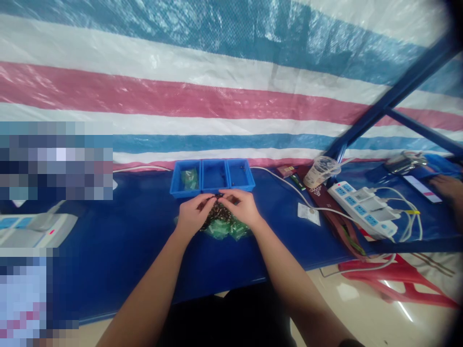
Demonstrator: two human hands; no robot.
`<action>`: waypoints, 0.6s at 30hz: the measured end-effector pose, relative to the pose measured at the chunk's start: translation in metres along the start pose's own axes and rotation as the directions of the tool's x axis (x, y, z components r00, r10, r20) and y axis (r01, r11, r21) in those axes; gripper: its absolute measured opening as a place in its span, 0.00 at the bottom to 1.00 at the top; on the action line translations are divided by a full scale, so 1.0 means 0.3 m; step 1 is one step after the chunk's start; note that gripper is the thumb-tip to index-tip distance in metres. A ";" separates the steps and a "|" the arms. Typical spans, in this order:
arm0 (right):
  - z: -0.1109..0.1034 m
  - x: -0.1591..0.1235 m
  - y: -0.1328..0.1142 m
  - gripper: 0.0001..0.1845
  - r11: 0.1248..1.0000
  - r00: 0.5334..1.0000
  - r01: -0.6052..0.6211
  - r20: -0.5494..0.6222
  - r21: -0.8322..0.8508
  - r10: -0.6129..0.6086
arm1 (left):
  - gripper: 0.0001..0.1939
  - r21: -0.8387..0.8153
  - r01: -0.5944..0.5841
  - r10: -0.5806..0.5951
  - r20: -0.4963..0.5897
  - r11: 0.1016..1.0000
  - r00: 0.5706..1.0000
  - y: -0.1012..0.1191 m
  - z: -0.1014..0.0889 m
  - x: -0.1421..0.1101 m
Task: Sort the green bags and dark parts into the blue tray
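My left hand [194,213] and my right hand [241,206] meet over a heap of small dark parts [219,212] lying on green plastic bags [226,228] on the blue table cover [119,241]. Both hands have their fingers pinched together on a tiny dark piece [218,196] between them. Just beyond the hands stand three joined blue bins [212,176]; the left bin holds a green bag [189,179], the other two look nearly bare.
A clear plastic cup [321,171] and a white power strip [363,208] with plugged cables lie to the right. Another person's hand [448,189] rests at the far right. A second power strip [34,229] is at the left. A striped tarp hangs behind. A red stool [398,279] stands below.
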State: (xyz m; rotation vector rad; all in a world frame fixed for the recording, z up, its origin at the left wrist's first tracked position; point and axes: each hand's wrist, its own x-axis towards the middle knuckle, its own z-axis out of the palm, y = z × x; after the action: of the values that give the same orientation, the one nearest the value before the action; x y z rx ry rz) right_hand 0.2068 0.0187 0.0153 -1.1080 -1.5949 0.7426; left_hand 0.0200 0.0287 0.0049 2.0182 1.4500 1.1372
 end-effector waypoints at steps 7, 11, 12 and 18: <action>0.022 0.024 0.001 0.10 0.991 0.985 -0.127 -0.113 0.033 0.130 | 0.16 0.050 0.012 -0.012 0.002 0.999 1.000 -0.012 -0.007 0.003; 0.053 0.057 0.032 0.25 0.930 0.962 -0.231 -0.076 0.287 0.263 | 0.15 0.042 0.025 -0.022 -0.050 0.999 0.998 -0.009 -0.015 0.002; 0.050 0.060 0.040 0.27 0.927 0.965 -0.221 -0.067 0.303 0.252 | 0.15 0.042 0.018 -0.015 -0.054 0.999 0.998 -0.008 -0.015 0.002; -0.024 0.027 0.066 0.11 0.985 0.967 -0.150 -0.220 -0.087 0.128 | 0.15 0.096 0.008 -0.004 -0.042 0.995 0.999 -0.021 -0.015 0.014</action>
State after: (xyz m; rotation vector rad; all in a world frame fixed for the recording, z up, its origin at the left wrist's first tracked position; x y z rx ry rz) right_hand 0.2191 0.0334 0.0031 -1.3403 -1.3967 0.6145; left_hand 0.0132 0.0344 0.0047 2.0642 1.5587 1.1341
